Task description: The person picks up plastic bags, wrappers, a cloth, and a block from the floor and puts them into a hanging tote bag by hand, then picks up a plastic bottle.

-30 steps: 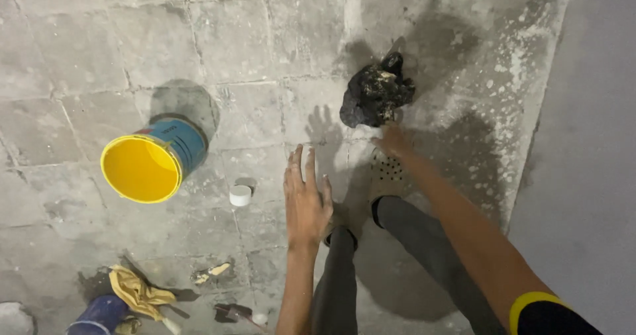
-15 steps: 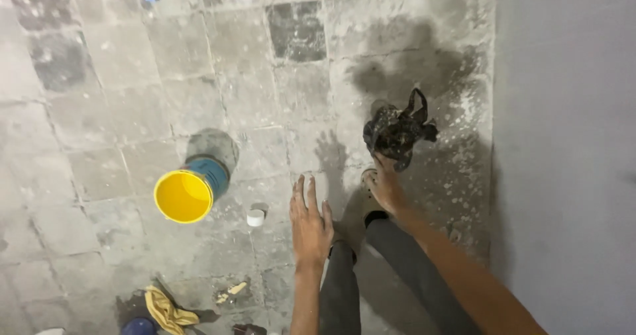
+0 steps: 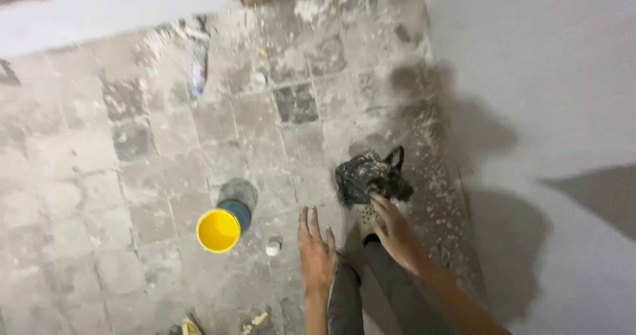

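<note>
Head view, now. The right hand (image 3: pixel 397 232) reaches down and forward, fingertips at the lower edge of a crumpled black plastic bag (image 3: pixel 371 176) that lies on the dusty paved floor (image 3: pixel 152 176) just beside the plastered wall (image 3: pixel 543 110); the fingers are loosely extended and together, and whether they already pinch the plastic cannot be told. The left hand (image 3: pixel 316 252) hangs flat over the floor, fingers straight and slightly spread, holding nothing. A sandalled foot (image 3: pixel 363 219) shows partly beneath the right hand, touching the bag's near edge.

Against the views of a second and half a second ago, the camera has risen and more floor shows; the right hand has come from short of the bag to its edge (contact now looks likely).

Open room lies to the left: a blue bucket with a yellow inside (image 3: pixel 222 227) and a small white cap (image 3: pixel 273 247) stand well apart from the bag. The wall closes the right side.
</note>
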